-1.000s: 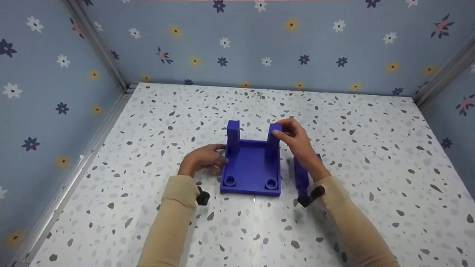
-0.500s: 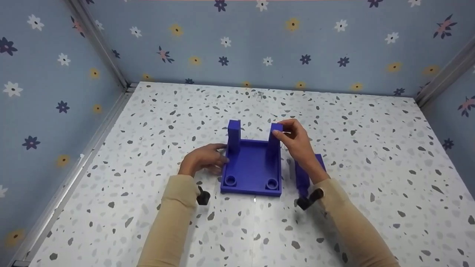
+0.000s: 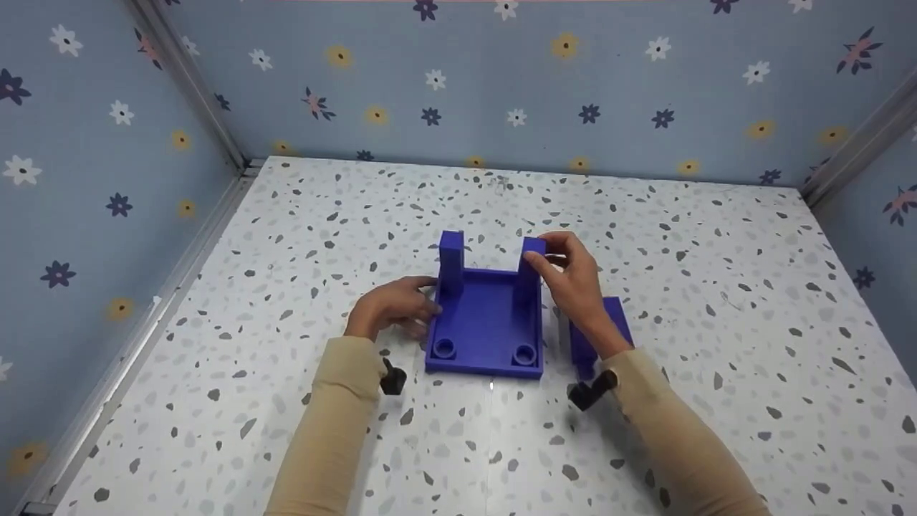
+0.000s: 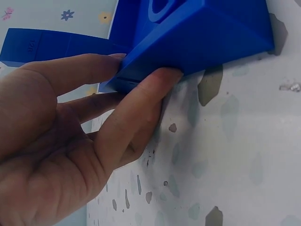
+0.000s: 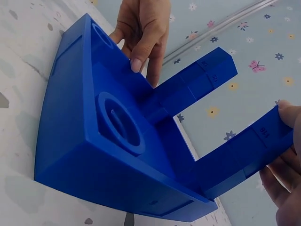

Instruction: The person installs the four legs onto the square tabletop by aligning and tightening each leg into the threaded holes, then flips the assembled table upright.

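Observation:
A blue rimmed toy tabletop (image 3: 491,322) lies underside up, with round sockets (image 3: 524,354) at its two near corners. From its far corners rise two square blue legs, the left leg (image 3: 450,261) and the right leg (image 3: 529,276). My left hand (image 3: 392,304) grips the tabletop's left side; in the right wrist view its thumb is at the rim. With thumb and fingertips, my right hand (image 3: 575,276) pinches the upper end of the right leg. Whether that leg is fully seated cannot be told.
Loose blue pieces (image 3: 617,320) lie to the right, partly hidden under my right wrist. Dark camera mounts (image 3: 593,390) project from both sleeves. A flower-patterned wall (image 3: 494,86) bounds the speckled table (image 3: 344,215) at the back, with more panels at both sides.
My right wrist has shifted slightly left, so more of the loose blue pieces shows. The grip on the right leg is kept, and the left hand and tabletop stay nearly still.

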`<state>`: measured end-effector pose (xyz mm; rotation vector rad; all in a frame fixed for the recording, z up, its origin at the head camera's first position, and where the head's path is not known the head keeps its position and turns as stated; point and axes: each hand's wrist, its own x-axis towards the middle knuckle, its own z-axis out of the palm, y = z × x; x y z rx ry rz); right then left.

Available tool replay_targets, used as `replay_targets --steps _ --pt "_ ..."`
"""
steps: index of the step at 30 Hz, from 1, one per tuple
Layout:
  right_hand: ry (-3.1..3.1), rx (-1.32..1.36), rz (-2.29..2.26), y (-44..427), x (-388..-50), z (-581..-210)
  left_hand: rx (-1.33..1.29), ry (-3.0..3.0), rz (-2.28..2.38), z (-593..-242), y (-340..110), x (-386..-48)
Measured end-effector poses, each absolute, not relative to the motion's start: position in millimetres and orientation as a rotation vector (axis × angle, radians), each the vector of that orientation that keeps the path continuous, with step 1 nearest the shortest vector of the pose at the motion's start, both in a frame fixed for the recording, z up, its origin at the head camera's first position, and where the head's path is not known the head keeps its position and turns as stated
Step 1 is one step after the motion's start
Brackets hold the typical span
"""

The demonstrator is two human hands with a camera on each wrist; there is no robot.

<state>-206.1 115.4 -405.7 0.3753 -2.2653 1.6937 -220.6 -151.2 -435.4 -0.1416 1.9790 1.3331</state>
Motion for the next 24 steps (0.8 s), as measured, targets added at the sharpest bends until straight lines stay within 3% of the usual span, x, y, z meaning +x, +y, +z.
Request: replay_targets --steps 24 --pt "-2.317 0.309 1.841 119.3 -204.5 -402.7 -0.141 1.98 1.334 -435.1 -150.8 -220.7"
